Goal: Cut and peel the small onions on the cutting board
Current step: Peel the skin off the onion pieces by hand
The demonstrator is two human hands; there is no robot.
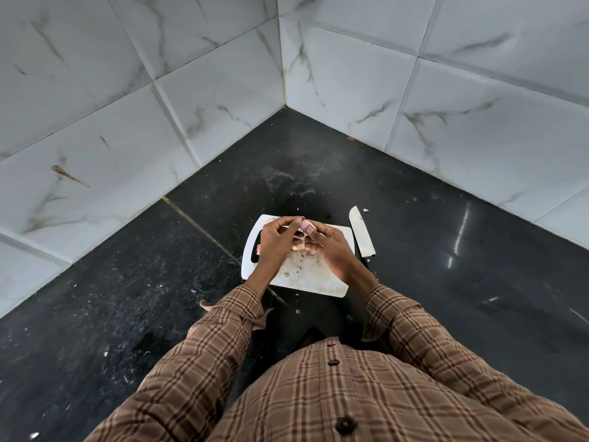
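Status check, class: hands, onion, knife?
Left hand and right hand both peeling one small onion over cutting board. Knife idle, right of board.

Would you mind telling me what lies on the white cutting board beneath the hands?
On the white plastic cutting board lie pinkish onion pieces and papery peel scraps. Both hands hide whatever sits directly beneath them.

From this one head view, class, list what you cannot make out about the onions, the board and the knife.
- Onion count: left hand and right hand cover the pile on the cutting board.
- Held onion: fingers hide how far it is peeled.
- Knife: handle hidden behind the right wrist.
- Board scraps: too small to identify.
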